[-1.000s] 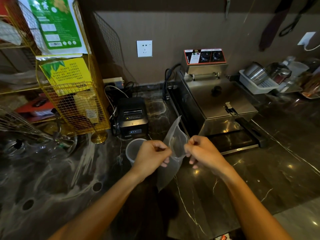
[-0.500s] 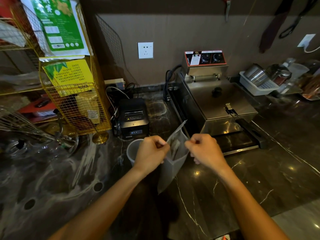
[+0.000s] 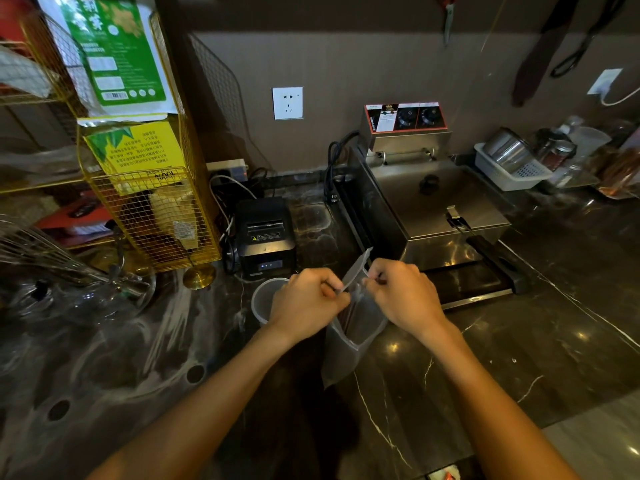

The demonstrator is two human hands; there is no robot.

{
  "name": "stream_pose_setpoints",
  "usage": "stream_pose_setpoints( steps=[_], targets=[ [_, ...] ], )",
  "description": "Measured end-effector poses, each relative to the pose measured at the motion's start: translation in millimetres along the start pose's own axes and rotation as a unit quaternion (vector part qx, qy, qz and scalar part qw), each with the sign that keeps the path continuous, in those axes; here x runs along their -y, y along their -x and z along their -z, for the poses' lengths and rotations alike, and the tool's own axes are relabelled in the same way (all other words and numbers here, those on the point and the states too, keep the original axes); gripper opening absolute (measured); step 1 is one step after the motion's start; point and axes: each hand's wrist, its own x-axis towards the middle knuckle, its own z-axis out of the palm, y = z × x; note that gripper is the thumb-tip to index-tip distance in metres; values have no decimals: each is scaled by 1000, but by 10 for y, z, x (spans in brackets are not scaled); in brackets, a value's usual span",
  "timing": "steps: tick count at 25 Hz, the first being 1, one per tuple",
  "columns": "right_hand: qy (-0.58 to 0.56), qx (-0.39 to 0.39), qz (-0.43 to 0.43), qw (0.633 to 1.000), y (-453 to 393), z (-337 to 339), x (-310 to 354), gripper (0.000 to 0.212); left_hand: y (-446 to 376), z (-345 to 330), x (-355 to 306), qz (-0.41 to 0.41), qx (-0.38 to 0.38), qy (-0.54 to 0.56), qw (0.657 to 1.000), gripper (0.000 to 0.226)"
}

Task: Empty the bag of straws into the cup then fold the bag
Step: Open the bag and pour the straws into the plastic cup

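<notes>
A translucent plastic bag (image 3: pixel 349 344) hangs upright above the dark marble counter, its mouth pinched from both sides. My left hand (image 3: pixel 304 301) grips the bag's left top edge and my right hand (image 3: pixel 403 296) grips the right top edge. Dark straws (image 3: pixel 346 315) show faintly inside the bag near its top. A clear plastic cup (image 3: pixel 263 299) stands on the counter just left of the bag, partly hidden behind my left hand.
A black receipt printer (image 3: pixel 265 237) stands behind the cup. A steel fryer (image 3: pixel 433 199) with a black handle sits to the right. A yellow wire rack (image 3: pixel 145 188) and a glass jug with whisk (image 3: pixel 69 285) are at the left.
Both hands have drawn closer together at the bag's mouth, and the bag's top flap has narrowed and stands more on edge. The bag hangs slightly lower.
</notes>
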Motion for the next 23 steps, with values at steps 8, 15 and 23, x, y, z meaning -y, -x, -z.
stream_pose_setpoints(
  steps=[8,15,23],
  targets=[
    [-5,21,-4,1000,79,111,-61,23,-1,76,-75,-15,-77,-79,994,16],
    [-147,-4,-86,985,187,239,-248,28,86,118,-19,25,-146,-77,986,19],
    [-238,-20,-71,968,220,86,-193,38,329,-74,-282,-153,89,-108,978,24]
  ],
)
